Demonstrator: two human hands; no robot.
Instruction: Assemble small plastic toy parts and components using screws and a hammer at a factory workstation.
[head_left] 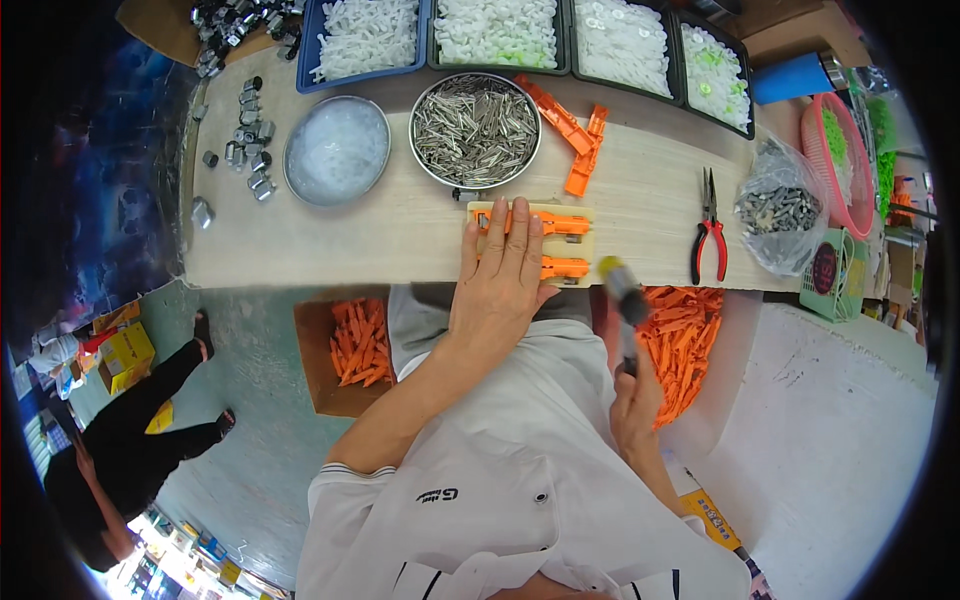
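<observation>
While my left hand (pixel 497 278) lies flat, fingers spread, on the wooden jig (pixel 531 243) at the bench edge, pinning two orange clips (pixel 560 226) in it, my right hand (pixel 634 402) is clenched around one blurred tool (pixel 622 291), perhaps a small hammer. Beyond stand two metal bowls (pixel 336 150) and one pair of red-handled pliers (pixel 709 238).

White short-sleeved shirt (pixel 520 460), light fabric, softly creased across the front. Sleeve hem (pixel 345 472) edged with thin dark piping. Small dark embroidered mark on the chest; one round dark snap button just beside it. Further dark stripes near the lower edge. Forearms bare from the sleeves down. Left hand (pixel 497 290) and right hand (pixel 635 405) ungloved, no rings or watch visible.
</observation>
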